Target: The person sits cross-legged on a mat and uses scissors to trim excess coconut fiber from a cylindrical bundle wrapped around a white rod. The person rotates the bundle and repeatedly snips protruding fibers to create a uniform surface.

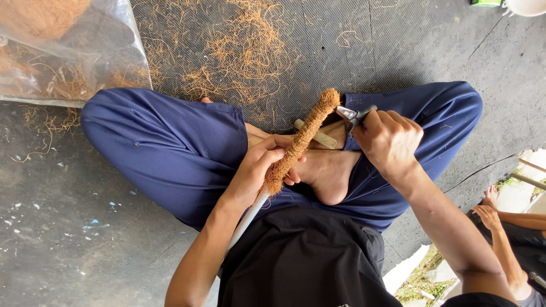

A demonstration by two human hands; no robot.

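Left hand (259, 170) wrapped round fibre-covered pole (300, 142), right hand (388, 139) fisted on metal clippers (354, 115) nr pole tip

Open mat (68, 227) leftward — knees (142, 131), fibre bag (68, 57) hemming the far side.

Clear plastic bag of coir (68, 51), loose fibres (239, 57) on dark mat (68, 227), white bowl (526, 5)
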